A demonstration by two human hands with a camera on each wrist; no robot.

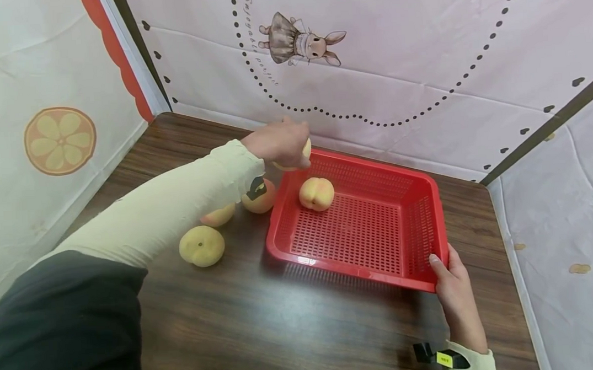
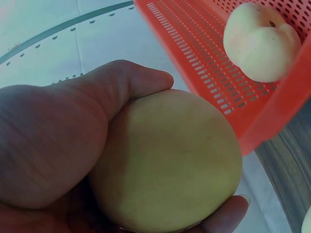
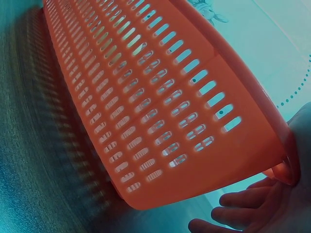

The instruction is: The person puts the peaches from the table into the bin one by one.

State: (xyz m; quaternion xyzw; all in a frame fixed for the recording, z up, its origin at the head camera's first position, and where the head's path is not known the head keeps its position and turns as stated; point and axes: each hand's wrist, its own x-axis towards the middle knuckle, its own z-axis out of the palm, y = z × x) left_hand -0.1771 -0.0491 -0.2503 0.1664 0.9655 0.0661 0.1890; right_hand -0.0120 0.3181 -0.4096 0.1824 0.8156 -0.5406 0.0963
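My left hand (image 1: 278, 141) grips a peach (image 2: 167, 160) between thumb and fingers, just off the far left corner of a red plastic basket (image 1: 355, 272). In the head view that hand hides most of the fruit. A second peach (image 1: 317, 194) sits inside the basket, near its left wall. My right hand (image 1: 454, 288) holds the basket's near right corner, with the thumb over the rim and the fingers outside. From the right wrist view, several fingers (image 3: 243, 199) show beneath the rim, by the slotted wall.
Left of the basket, a yellow peach (image 1: 202, 246), a partly covered peach (image 1: 218, 215) and a redder peach (image 1: 259, 197) lie on the dark wooden table (image 1: 223, 320). My left forearm crosses above them. Printed cloth walls (image 1: 395, 54) stand around the table.
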